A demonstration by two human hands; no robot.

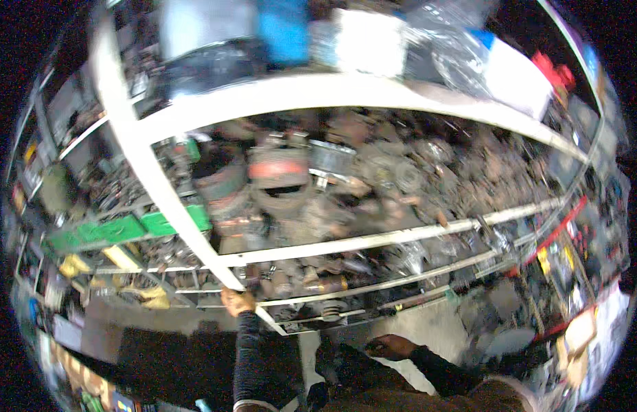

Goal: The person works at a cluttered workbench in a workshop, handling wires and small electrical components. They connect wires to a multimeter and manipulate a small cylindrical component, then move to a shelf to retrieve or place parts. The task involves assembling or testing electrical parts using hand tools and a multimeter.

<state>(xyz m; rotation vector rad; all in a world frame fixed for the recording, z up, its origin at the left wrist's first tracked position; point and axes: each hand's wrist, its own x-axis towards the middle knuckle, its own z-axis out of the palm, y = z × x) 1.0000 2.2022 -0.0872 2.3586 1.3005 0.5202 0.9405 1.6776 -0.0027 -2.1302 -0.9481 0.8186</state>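
Observation:
My left hand (pixel 239 302) is closed round the white shelf post (pixel 174 213), low down near a corner of the rack. The arm above it wears a dark ribbed sleeve. To the right, my right hand (pixel 392 347) hangs in front of my legs, apart from the shelves. Its fingers are bent and blurred, and whether they hold anything cannot be made out. Closest to the left hand is the white shelf edge (pixel 394 238). Behind that edge lies a heap of brown, greasy metal parts (pixel 401 172), with a round part with a red band (pixel 279 170) among them.
Plastic-wrapped packages (pixel 449 48) and a white box (pixel 370 42) fill the upper shelf (pixel 298 93). At left, a green shelf edge (pixel 126 230) fronts more parts. Another rack with red edging (pixel 562 226) stands at right. Grey floor (pixel 428 329) shows below.

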